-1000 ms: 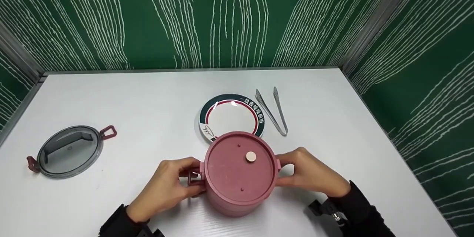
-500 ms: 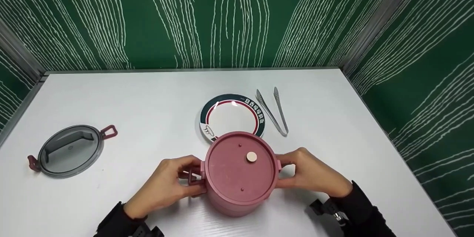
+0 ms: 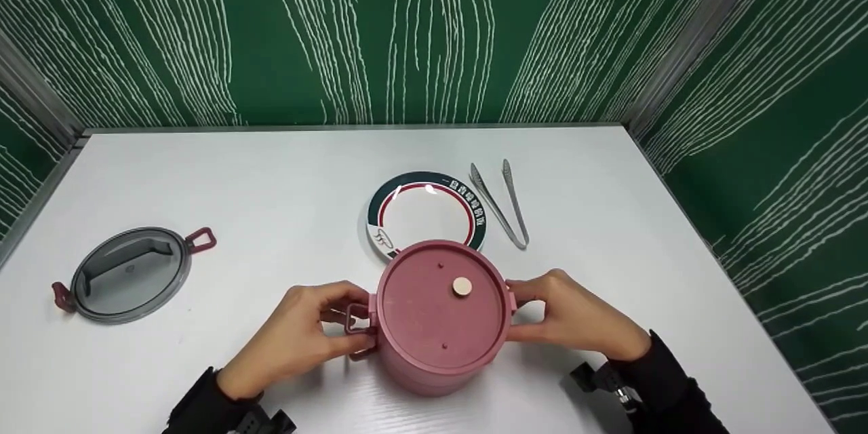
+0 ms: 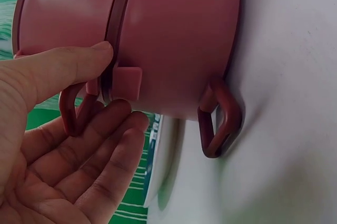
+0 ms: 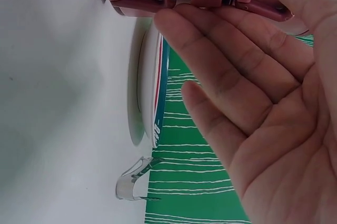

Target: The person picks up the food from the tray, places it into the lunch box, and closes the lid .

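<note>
A pink two-tier pot (image 3: 443, 312) stands upright near the front of the table, its flat top carrying a small cream disc (image 3: 462, 287). My left hand (image 3: 298, 336) holds its left side, the thumb and fingers on either side of the upper wire-like handle (image 4: 76, 110). In the left wrist view, the thumb tip lies at the seam between tiers, and a lower handle (image 4: 221, 118) hangs free near the tabletop. My right hand (image 3: 576, 315) holds the opposite side, with thumb and fingers around the right handle (image 5: 263, 10); part of that grip is hidden.
Just behind the pot lies a round plate (image 3: 424, 217) with a dark and red rim, partly covered by the pot in the head view. Metal tongs (image 3: 505, 213) lie spread beside it. A grey see-through lid (image 3: 132, 274) with red handles rests at far left. Green walls surround the table.
The pot stays in place. My left hand shifts slightly, its thumb and fingers spreading a little so more of the handle shows. My right hand keeps its hold.
</note>
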Tool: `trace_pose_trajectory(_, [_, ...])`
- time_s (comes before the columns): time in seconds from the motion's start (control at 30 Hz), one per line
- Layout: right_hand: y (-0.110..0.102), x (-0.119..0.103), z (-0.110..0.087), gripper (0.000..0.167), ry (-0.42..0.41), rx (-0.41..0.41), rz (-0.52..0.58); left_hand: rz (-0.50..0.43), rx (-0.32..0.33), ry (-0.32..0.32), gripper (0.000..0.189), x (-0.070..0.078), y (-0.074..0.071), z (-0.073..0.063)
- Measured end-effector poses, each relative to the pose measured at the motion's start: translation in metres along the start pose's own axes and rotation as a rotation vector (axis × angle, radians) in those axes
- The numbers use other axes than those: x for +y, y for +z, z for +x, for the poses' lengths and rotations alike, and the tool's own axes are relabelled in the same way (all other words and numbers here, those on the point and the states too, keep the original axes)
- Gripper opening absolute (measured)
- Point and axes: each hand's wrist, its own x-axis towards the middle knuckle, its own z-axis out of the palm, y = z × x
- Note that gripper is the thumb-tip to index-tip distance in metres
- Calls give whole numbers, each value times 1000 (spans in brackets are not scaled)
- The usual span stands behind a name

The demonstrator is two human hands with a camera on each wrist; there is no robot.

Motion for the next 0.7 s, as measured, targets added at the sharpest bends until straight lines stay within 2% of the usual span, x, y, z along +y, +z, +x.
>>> trace_pose_trajectory(0.37, [-2, 4, -1, 18, -40, 0, -10, 19, 14, 26, 28, 3, 0, -1])
trace_pose_trajectory(0.7, [-3, 2, 0, 23, -42, -11, 10, 25, 27, 36, 27, 7, -1, -1])
